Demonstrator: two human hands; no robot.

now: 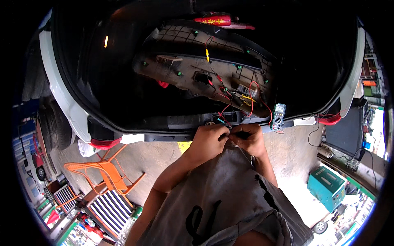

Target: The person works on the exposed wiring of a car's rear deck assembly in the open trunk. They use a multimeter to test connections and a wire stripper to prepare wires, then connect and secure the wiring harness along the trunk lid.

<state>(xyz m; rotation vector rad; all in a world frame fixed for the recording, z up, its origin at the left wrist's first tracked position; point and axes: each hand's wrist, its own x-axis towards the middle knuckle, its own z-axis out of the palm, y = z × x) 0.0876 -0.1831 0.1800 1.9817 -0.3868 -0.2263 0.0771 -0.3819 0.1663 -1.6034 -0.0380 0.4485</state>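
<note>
My left hand point(210, 140) and my right hand point(251, 141) meet at the sill of an open car boot, fingertips pinched close together. A thin dark wire point(232, 117) runs down to the fingers; its end is hidden between them. Beyond lies a dark trim panel point(188, 76) with green clips, underside up. Red and black leads with clips, among them a red lead point(256, 84) and a yellow clip point(207, 55), are strewn across it. Just right of my right hand, a multimeter point(279, 116) with a lit screen rests at the sill.
A red cylinder point(213, 20) lies deep in the boot. Behind me on the left stand an orange metal frame point(111, 174) and stacked tyres point(57, 123). On the right are a green metal box point(327, 186) and a dark flat panel point(344, 129) with cables.
</note>
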